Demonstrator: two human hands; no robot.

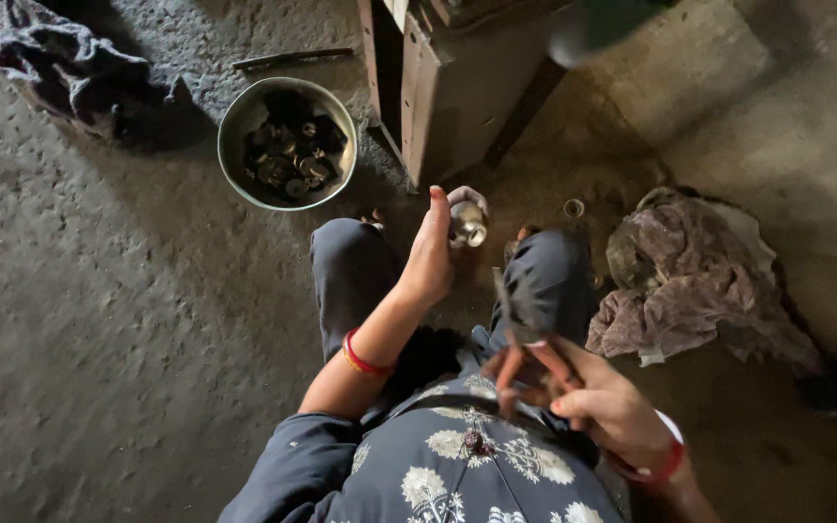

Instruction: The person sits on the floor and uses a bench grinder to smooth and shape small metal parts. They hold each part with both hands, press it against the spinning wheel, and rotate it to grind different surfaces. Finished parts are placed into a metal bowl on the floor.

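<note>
Head view: our left hand (430, 254) pinches a small metal fitting (468, 225) above the knees; our right hand (604, 407) grips orange-handled pliers (525, 344). Loose fingertip hold — the fitting could drop to the floor.

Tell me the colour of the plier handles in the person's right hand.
Orange-red handles, in the head view.

Your pliers (533, 360) have orange-red handles, and your tunic (457, 465) is dark blue with cream flowers. Red bangles (360, 360) ring your wrist
</note>
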